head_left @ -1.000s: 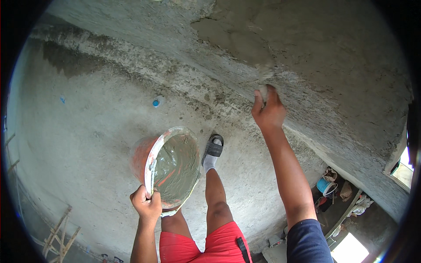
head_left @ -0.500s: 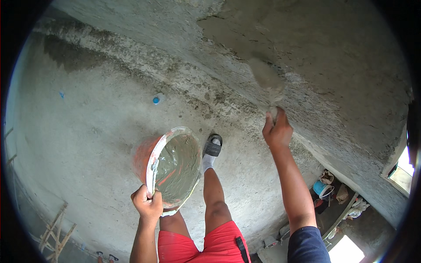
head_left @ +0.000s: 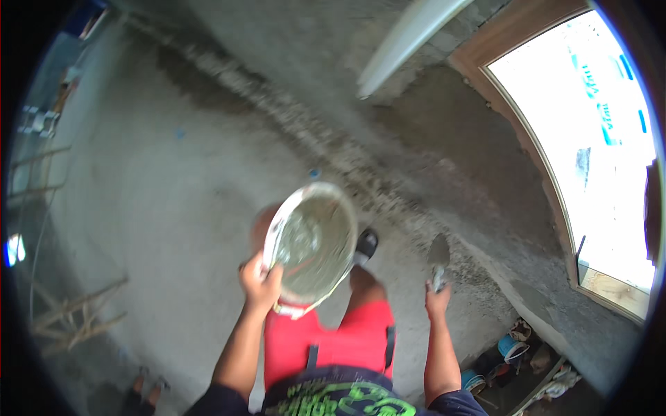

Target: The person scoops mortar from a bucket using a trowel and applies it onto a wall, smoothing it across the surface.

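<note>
My left hand (head_left: 259, 283) grips the near-left rim of a reddish bucket (head_left: 272, 232) with a pale rim, tilted so its mouth faces me. Wet grey mortar (head_left: 320, 256) coats the inside. Down at my right side, my right hand (head_left: 438, 299) is closed round the handle of a trowel (head_left: 439, 251); its blade points away from me, apart from the wall. Beyond it, a darker patch of damp plaster (head_left: 479, 132) covers part of the wall at the right.
A framed window opening (head_left: 555, 173) lets in bright light at right. A white pipe (head_left: 409, 48) runs along the upper wall. A blue pail (head_left: 512, 349) and clutter lie lower right; a wooden trestle (head_left: 80, 315) stands lower left. Another person's legs (head_left: 143, 394) show at the bottom left.
My right hand has drawn the trowel back and down from the wall. The view has tilted up, bringing the window and pipe into sight. The bucket stays in my left hand.
</note>
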Demonstrator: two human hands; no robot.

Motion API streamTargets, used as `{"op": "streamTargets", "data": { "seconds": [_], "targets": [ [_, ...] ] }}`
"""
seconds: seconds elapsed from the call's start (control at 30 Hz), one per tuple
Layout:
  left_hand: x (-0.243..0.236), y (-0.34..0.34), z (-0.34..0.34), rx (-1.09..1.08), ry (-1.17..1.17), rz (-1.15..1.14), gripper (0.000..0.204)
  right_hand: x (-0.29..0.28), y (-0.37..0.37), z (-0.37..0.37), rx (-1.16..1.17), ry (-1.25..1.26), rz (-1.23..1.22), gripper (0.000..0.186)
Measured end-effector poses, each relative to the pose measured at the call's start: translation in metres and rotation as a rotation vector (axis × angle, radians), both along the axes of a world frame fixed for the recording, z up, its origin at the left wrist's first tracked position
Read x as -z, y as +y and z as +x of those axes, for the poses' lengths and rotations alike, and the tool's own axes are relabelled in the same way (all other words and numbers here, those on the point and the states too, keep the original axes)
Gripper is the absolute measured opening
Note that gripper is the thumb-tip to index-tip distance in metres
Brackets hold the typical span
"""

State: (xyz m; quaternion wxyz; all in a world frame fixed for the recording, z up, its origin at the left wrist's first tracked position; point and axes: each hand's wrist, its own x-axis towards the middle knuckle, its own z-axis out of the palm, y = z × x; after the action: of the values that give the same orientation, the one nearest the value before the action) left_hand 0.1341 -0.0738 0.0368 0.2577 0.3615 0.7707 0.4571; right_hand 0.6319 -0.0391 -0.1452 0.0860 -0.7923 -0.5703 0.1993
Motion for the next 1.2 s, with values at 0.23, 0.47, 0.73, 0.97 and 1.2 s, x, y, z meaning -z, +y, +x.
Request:
{"op": "streamTargets", "data": {
  "seconds": [0.23, 0.47, 0.73, 0.97, 1.2],
  "targets": [
    [-0.129, 0.005, 0.016, 0.003, -0.016, 0.224, 0.037, -0.272, 0.087, -0.118, -0.618, 0.621, -0.052, 0.021],
    [-0.215, 0.023, 0.034, 0.129, 0.054, 0.400, 0.038, -0.372, 0.108, -0.202, -0.810, 0.436, 0.079, 0.027],
    [-0.264, 0.019, 0.031, 0.273, 0.164, 0.494, 0.041, -0.390, 0.116, -0.231, -0.899, 0.479, 0.092, 0.028],
    [-0.271, 0.026, 0.037, 0.277, 0.148, 0.459, 0.040, -0.390, 0.129, -0.221, -0.750, 0.748, -0.493, 0.039],
    [-0.260, 0.030, 0.042, 0.249, 0.151, 0.386, 0.039, -0.376, 0.119, -0.204, -0.669, 1.018, -0.679, 0.042]
  ]
}}
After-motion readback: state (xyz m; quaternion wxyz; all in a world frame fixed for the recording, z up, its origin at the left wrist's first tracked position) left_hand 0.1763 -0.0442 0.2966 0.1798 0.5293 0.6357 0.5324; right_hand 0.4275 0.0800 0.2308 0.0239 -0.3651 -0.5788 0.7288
